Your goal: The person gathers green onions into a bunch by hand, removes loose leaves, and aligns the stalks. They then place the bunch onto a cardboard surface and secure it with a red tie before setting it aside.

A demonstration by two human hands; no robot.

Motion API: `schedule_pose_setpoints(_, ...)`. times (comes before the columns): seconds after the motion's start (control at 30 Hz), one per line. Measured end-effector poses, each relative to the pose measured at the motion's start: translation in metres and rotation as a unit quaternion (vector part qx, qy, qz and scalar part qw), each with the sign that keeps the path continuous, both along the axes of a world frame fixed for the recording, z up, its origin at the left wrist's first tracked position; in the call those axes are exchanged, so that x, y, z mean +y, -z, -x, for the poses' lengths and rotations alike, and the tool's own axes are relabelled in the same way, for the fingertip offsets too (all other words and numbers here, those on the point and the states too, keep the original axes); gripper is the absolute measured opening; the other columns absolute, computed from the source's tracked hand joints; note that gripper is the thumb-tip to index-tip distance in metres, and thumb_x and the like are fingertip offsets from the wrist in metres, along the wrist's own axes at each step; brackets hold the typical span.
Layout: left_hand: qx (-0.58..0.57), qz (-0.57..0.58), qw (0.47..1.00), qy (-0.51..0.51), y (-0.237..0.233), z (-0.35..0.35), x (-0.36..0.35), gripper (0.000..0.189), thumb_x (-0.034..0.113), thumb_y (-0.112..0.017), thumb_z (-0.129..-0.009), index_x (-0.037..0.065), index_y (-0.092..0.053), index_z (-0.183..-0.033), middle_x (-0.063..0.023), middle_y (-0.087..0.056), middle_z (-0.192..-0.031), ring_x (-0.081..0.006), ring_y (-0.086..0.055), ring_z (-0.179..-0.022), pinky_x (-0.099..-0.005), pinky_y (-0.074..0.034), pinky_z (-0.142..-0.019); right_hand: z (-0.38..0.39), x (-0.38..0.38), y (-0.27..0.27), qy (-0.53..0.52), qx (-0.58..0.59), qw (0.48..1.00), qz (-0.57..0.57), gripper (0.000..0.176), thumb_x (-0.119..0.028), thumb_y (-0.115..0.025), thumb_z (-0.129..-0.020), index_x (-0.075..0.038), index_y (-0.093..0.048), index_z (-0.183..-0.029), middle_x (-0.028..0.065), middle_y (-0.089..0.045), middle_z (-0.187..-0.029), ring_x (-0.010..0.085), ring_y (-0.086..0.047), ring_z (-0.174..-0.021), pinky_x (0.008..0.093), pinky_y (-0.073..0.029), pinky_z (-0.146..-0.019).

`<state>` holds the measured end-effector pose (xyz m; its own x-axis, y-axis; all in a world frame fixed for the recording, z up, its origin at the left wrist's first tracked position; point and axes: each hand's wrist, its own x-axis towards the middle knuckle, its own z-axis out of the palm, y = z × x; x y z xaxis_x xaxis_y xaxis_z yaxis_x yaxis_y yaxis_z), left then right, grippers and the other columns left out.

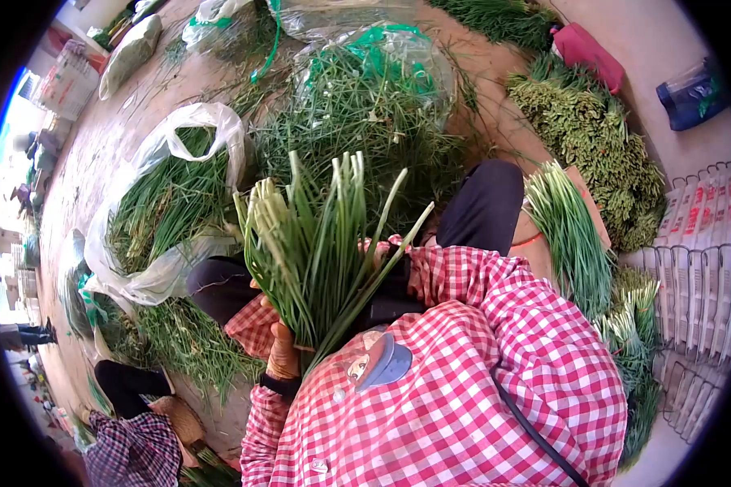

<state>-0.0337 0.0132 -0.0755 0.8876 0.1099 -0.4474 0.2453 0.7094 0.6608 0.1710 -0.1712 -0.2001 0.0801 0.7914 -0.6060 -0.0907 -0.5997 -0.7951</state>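
Note:
My left hand [283,351] is wrapped round the lower part of a bunch of green stalks [313,260], whose pale cut ends fan upward in front of my chest. My right hand [372,250] is mostly hidden behind the stalks on their right side, at the end of the checked sleeve; its fingers cannot be made out. Just beyond the bunch lies a large heap of loose green stalks [357,122]. An open clear plastic bag [150,284] with more greens [170,203] stands to the left.
Trimmed bundles [573,235] lie at the right, beside a large stack of greens [601,146] and wrapped white packs [698,284]. A pink item [589,57] and a dark blue bag [694,97] are at upper right. Another person [134,442] sits at lower left.

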Motion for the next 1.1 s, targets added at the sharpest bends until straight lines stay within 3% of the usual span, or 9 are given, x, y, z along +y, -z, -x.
schedule_pose_setpoints(0.13,0.031,0.03,0.99,0.131,-0.018,-0.013,-0.008,0.074,0.012,-0.073,-0.068,0.003,-0.041,-0.134,-0.0119,-0.055,-0.124,-0.0229,-0.059,-0.102,-0.0365,-0.049,-0.089,-0.043,0.051,-0.074,0.19,0.203,0.94,-0.198,0.04,-0.035,-0.058,-0.09,-0.005,-0.057,-0.116,0.0087,-0.063,-0.105,0.0184,-0.061,-0.094,0.0319,-0.049,-0.086)
schedule_pose_setpoints(0.3,0.039,-0.003,0.995,0.096,-0.054,-0.018,-0.026,0.061,0.008,-0.07,-0.067,0.0,-0.051,-0.124,-0.0104,-0.061,-0.113,-0.0233,-0.06,-0.1,-0.0359,-0.047,-0.09,-0.125,0.015,-0.198,0.358,0.13,0.848,-0.369,0.039,-0.036,-0.062,-0.089,-0.003,-0.063,-0.109,0.0077,-0.067,-0.099,0.0153,-0.066,-0.088,0.0269,-0.053,-0.078)
schedule_pose_setpoints(0.57,-0.001,-0.008,0.996,0.094,-0.046,-0.018,-0.026,0.054,0.006,-0.067,-0.069,0.0,-0.052,-0.12,-0.0099,-0.062,-0.111,-0.0221,-0.06,-0.098,-0.0351,-0.049,-0.086,-0.12,0.007,-0.282,-0.052,-0.268,0.953,-0.131,0.043,-0.031,-0.073,-0.079,-0.001,-0.065,-0.109,0.0081,-0.068,-0.101,0.0149,-0.062,-0.093,0.0293,-0.048,-0.085)
schedule_pose_setpoints(0.73,0.033,-0.047,0.994,0.095,-0.028,-0.002,-0.013,0.046,0.006,-0.066,-0.07,0.001,-0.055,-0.114,-0.0087,-0.062,-0.105,-0.0196,-0.059,-0.089,-0.0322,-0.049,-0.078,-0.112,0.015,-0.261,0.003,-0.136,0.966,-0.22,0.026,-0.022,-0.07,-0.081,-0.002,-0.069,-0.099,0.0055,-0.071,-0.089,0.0131,-0.064,-0.084,0.0274,-0.049,-0.079)
schedule_pose_setpoints(0.8,0.055,-0.075,0.993,0.075,-0.034,0.001,-0.017,0.027,0.006,-0.064,-0.072,0.002,-0.057,-0.098,-0.005,-0.059,-0.093,-0.0159,-0.055,-0.08,-0.0312,-0.046,-0.07,-0.105,0.014,-0.261,0.052,-0.262,0.938,-0.22,0.022,-0.02,-0.069,-0.081,-0.002,-0.069,-0.095,0.006,-0.07,-0.086,0.0156,-0.065,-0.082,0.0282,-0.049,-0.077)
schedule_pose_setpoints(0.87,0.029,-0.182,0.977,0.104,-0.033,0.001,-0.014,0.008,0.006,-0.061,-0.076,0.005,-0.054,-0.08,-0.0016,-0.052,-0.078,-0.0133,-0.048,-0.068,-0.0311,-0.041,-0.061,-0.103,0.012,-0.261,0.092,-0.446,0.857,-0.243,0.018,-0.013,-0.066,-0.079,-0.004,-0.069,-0.093,0.0058,-0.068,-0.082,0.0191,-0.063,-0.076,0.0306,-0.05,-0.069)
schedule_pose_setpoints(0.97,-0.057,-0.37,0.914,0.157,-0.027,-0.001,-0.009,0.022,0.006,-0.057,-0.08,0.008,-0.048,-0.06,0.0015,-0.042,-0.061,-0.0113,-0.039,-0.056,-0.0312,-0.034,-0.052,-0.131,0.003,-0.266,0.058,-0.797,0.524,-0.294,0.024,-0.007,-0.058,-0.073,0.001,-0.066,-0.094,0.0135,-0.062,-0.072,0.0338,-0.06,-0.07,0.0393,-0.047,-0.078)
schedule_pose_setpoints(1.07,-0.082,-0.403,0.9,0.143,-0.024,0.0,-0.009,0.015,0.008,-0.059,-0.081,0.006,-0.052,-0.068,0.0008,-0.047,-0.068,-0.0115,-0.043,-0.06,-0.0304,-0.037,-0.055,-0.165,-0.034,-0.278,0.106,-0.92,0.363,-0.107,0.033,-0.008,-0.055,-0.077,0.005,-0.059,-0.107,0.0173,-0.058,-0.075,0.0342,-0.06,-0.076,0.0424,-0.047,-0.08)
schedule_pose_setpoints(1.1,-0.049,-0.341,0.932,0.117,-0.014,0.004,-0.01,0.008,0.008,-0.06,-0.08,0.005,-0.055,-0.076,0.0004,-0.052,-0.075,-0.0119,-0.047,-0.065,-0.03,-0.04,-0.058,-0.161,-0.037,-0.278,0.152,-0.868,0.46,-0.107,0.032,-0.011,-0.054,-0.081,0.004,-0.058,-0.109,0.0179,-0.059,-0.08,0.0319,-0.061,-0.079,0.041,-0.048,-0.079)
